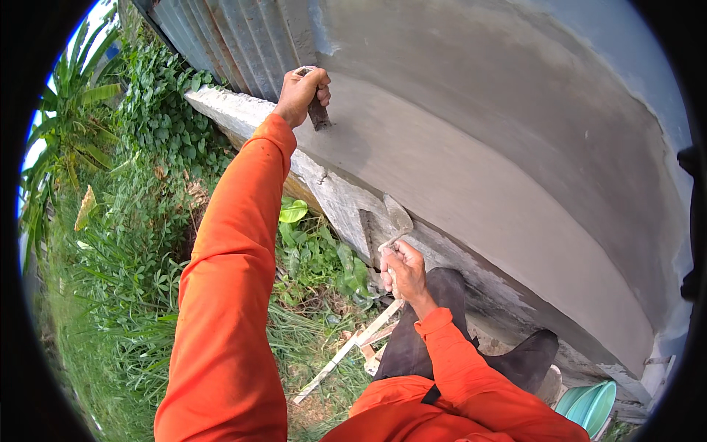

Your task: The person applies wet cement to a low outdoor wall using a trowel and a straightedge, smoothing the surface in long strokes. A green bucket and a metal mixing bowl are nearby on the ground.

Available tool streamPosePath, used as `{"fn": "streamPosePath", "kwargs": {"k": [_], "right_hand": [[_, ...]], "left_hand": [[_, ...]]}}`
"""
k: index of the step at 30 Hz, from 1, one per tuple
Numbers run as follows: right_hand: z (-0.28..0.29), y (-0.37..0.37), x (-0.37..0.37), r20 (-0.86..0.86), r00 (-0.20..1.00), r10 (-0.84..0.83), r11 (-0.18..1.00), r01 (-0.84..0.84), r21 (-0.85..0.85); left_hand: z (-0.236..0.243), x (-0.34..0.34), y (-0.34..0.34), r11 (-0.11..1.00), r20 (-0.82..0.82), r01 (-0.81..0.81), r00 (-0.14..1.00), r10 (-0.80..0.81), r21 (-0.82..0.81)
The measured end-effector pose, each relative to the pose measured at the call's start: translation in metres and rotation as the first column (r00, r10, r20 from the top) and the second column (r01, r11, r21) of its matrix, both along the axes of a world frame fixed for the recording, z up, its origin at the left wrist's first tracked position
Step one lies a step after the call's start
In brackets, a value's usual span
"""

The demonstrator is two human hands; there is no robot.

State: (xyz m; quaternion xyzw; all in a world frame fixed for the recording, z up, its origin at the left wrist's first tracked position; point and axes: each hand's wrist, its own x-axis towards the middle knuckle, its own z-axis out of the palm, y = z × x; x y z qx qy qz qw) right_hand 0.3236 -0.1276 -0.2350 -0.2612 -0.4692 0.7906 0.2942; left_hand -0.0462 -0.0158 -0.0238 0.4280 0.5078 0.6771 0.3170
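My left hand [300,94], at the end of an outstretched arm, is closed round the handle of a dark plastering float [319,116]. The float appears nearly edge-on, against the grey plastered wall [471,169] close to its left end. Lower and nearer my body, my right hand [405,272] grips a small pointed trowel [398,215] by its handle. The trowel's grey-smeared blade points up and away, above the rough concrete ledge [340,199] at the wall's foot. Part of each handle is hidden by my fingers.
Corrugated metal sheeting [228,40] adjoins the wall at upper left. Green plants and grass [125,272] cover the ground on the left. Wooden strips [352,346] lie beside my dark-trousered legs [420,339]. A turquoise tub [589,405] stands at lower right.
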Motion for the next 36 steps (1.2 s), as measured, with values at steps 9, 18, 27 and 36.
{"fn": "streamPosePath", "kwargs": {"k": [9,18,27,36], "right_hand": [[-0.012,0.001,0.093,0.006,1.0,-0.031,0.997,0.03,0.077],[0.008,0.01,-0.011,0.177,0.984,0.038,0.921,-0.103,0.377],[0.002,0.009,-0.011,0.146,0.989,-0.03,0.974,-0.004,0.227],[-0.004,0.003,0.046,0.114,0.993,-0.02,0.995,0.009,0.095]], "left_hand": [[-0.002,-0.001,0.001,1.0,0.028,0.011,1.0,-0.011,0.028],[0.003,0.005,0.0,1.0,0.042,-0.017,0.999,0.018,-0.016],[-0.001,-0.001,0.001,1.0,0.01,0.001,1.0,-0.001,-0.009],[-0.004,-0.001,0.001,1.0,0.044,-0.007,0.999,0.007,0.004]]}}
